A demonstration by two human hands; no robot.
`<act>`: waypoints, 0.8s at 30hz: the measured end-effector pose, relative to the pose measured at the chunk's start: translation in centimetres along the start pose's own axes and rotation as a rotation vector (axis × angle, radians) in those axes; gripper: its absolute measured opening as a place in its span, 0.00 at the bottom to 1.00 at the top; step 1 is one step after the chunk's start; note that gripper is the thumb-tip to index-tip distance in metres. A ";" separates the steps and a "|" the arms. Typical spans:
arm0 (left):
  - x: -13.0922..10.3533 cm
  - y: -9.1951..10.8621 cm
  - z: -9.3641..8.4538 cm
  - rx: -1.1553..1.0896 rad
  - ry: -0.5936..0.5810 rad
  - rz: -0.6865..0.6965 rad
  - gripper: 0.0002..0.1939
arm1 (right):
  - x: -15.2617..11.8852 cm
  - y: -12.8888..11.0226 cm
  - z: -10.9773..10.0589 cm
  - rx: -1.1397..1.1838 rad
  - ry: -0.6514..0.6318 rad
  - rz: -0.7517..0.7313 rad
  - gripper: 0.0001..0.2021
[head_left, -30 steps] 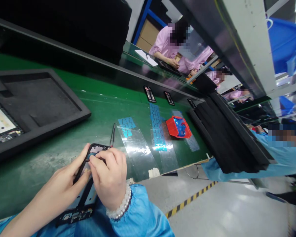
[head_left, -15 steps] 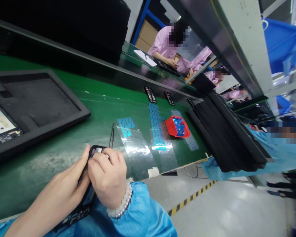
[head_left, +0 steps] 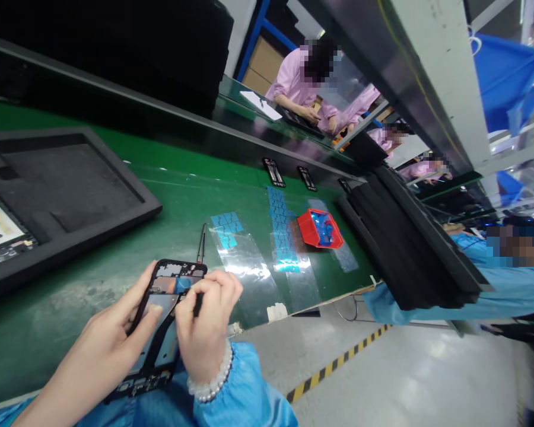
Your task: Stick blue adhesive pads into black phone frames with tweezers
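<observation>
My left hand [head_left: 111, 332] is closed around an opened smartphone [head_left: 164, 317], its thumb lying across the inside. The phone is tilted, with its inner parts facing up. A small blue film piece [head_left: 182, 285] shows near its upper end. The bent fingers of my right hand [head_left: 210, 320] come together at the phone's upper right edge, beside the blue film; whether they grip the film is hidden. Just beyond the phone's top edge lie black tweezers [head_left: 202, 243] on the green mat. To the right, a clear sheet with blue stickers [head_left: 226, 223] lies flat.
A second blue sticker sheet [head_left: 282, 225] and a red bin [head_left: 309, 230] with blue scraps are farther right. Several phone parts [head_left: 274, 172] line the back ledge. A black foam tray [head_left: 149, 204] occupies the left; stacked black trays [head_left: 404, 237] stand right. Co-workers sit beyond.
My right hand has shifted right and lifted off the phone's upper part, uncovering the blue film. The phone now lies more open to view in my left hand, whose thumb rests across it.
</observation>
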State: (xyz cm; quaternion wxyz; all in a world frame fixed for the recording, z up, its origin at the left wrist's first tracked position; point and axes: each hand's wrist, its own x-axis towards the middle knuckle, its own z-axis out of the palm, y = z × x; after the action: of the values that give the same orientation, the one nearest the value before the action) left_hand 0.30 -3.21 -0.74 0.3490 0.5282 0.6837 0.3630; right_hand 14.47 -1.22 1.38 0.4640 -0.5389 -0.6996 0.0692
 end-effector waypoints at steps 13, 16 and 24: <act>0.2 0.7 -0.7 0.033 0.025 0.075 0.38 | 0.0 0.7 0.1 0.004 -0.265 -0.542 0.04; 0.0 0.8 -0.6 0.064 0.091 0.097 0.37 | -0.3 0.5 0.2 -0.033 -0.191 -0.512 0.05; -1.0 0.9 0.0 0.117 0.181 0.168 0.33 | -0.9 -1.8 -1.2 0.008 -0.146 -0.214 0.08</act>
State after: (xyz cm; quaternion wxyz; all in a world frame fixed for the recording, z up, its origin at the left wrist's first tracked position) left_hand 0.95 -4.07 0.09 0.2231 0.5680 0.6858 0.3966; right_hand 14.05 -3.15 2.65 0.4188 -0.4530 -0.7847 0.0610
